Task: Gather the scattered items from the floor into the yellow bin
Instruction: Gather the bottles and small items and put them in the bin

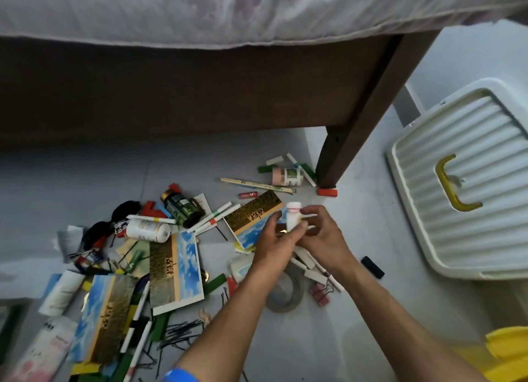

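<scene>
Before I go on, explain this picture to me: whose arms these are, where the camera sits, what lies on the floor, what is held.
No machine here: the arms are a person's, filmed by a wide camera worn on the head, looking down. The left hand and right hand together hold a small white bottle upright above the floor. Scattered below lie picture cards, a dark green bottle, pens, hairpins and small blocks. A bed frame stands behind. A white lid lies to the right; the yellow bin shows at the bottom right corner.
</scene>
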Tool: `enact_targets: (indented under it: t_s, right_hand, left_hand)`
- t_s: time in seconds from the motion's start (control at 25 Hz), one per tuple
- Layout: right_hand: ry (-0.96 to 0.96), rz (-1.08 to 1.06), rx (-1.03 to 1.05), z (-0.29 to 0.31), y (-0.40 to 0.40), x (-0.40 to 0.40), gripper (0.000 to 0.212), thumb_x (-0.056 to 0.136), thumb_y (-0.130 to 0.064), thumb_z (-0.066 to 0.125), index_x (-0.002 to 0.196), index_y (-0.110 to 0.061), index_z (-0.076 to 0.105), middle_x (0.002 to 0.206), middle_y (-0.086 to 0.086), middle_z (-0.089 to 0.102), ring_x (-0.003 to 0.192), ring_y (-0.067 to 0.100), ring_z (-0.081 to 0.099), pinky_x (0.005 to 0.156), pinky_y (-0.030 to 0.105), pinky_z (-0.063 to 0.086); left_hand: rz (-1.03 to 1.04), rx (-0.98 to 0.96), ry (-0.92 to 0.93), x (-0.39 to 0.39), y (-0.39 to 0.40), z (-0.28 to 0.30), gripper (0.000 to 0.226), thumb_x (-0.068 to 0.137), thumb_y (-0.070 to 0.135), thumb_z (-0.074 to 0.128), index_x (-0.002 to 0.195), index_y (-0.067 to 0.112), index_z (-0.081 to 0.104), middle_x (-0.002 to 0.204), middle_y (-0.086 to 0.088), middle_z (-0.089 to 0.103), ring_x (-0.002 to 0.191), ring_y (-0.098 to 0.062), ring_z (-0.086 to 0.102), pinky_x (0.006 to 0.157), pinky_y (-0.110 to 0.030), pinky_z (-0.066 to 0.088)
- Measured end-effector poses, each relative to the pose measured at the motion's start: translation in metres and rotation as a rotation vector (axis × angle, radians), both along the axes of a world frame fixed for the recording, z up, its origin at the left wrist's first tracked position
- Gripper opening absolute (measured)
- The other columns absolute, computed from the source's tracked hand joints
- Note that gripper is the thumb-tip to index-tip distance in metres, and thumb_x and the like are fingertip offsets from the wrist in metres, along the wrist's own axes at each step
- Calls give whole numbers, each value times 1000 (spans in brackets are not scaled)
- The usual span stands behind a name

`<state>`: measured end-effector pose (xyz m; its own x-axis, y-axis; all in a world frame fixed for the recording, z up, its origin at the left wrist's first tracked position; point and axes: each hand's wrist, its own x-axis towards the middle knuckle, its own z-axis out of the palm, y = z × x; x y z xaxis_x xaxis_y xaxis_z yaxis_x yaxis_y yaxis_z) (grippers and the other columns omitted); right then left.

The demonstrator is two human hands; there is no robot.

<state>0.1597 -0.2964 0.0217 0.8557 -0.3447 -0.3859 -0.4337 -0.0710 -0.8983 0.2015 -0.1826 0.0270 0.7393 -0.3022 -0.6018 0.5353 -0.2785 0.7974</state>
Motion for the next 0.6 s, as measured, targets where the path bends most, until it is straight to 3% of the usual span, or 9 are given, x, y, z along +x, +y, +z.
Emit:
enact_targets:
  t_s: [0.08, 0.16, 0.2, 0.32, 0.44, 0.52, 0.6]
  right_hand:
    - [-91, 199, 95, 14, -2, 15, 47, 74, -8, 72, 112, -33, 60, 107, -5, 67, 92, 9, 68, 66, 20, 55]
    - [-73, 301, 93, 20, -12, 36, 40, 78, -16, 67, 116, -28, 64, 114, -6, 67, 98, 13, 67, 74, 21, 54]
    - [-49, 284, -24, 19, -18, 49, 40, 80, -19, 65, 119, -27, 63, 120, -6, 65, 102, 15, 65, 79, 20, 53]
    - [60, 267, -681, 4, -31, 92, 62, 86, -13, 61, 143, -23, 38, 143, 4, 48, 116, 27, 58, 91, 30, 50]
    - [208, 445, -914, -25, -35, 126, 77, 88, -9, 54, 154, -22, 15, 158, 6, 25, 122, 32, 55, 97, 39, 50]
    - [325, 446, -958, -40, -37, 133, 66, 92, -17, 54, 150, -19, 24, 153, 9, 36, 119, 30, 57, 94, 37, 50]
    - [334, 340, -957, -47, -36, 127, 54, 86, -31, 64, 134, -15, 45, 129, 8, 57, 108, 27, 61, 80, 31, 50]
  left_hand:
    - [208, -123, 85, 15, -6, -1, 18, 87, 29, 69, 104, 30, 67, 101, 3, 74, 92, -19, 71, 64, -28, 57]
    - [343, -137, 113, 28, 0, -5, 14, 84, 16, 70, 97, 22, 69, 91, -3, 75, 83, -22, 72, 64, -32, 58]
    - [354, -113, 110, 35, 6, -7, 17, 82, 13, 70, 98, 20, 68, 89, -4, 75, 78, -20, 72, 63, -31, 56]
    - [347, -79, 83, 49, 23, -12, 17, 82, 3, 68, 93, 15, 65, 80, -8, 72, 60, -15, 65, 50, -25, 48]
    - [363, -62, 50, 63, 36, -16, 16, 82, -1, 67, 87, 15, 64, 63, -1, 70, 51, -10, 63, 46, -24, 50]
    - [363, -59, 46, 69, 41, -18, 17, 82, 1, 69, 88, 15, 64, 66, 1, 71, 53, -9, 66, 52, -26, 53]
    - [360, -69, 38, 70, 42, -19, 16, 81, 4, 72, 89, 17, 65, 76, -2, 73, 60, -12, 69, 58, -30, 55]
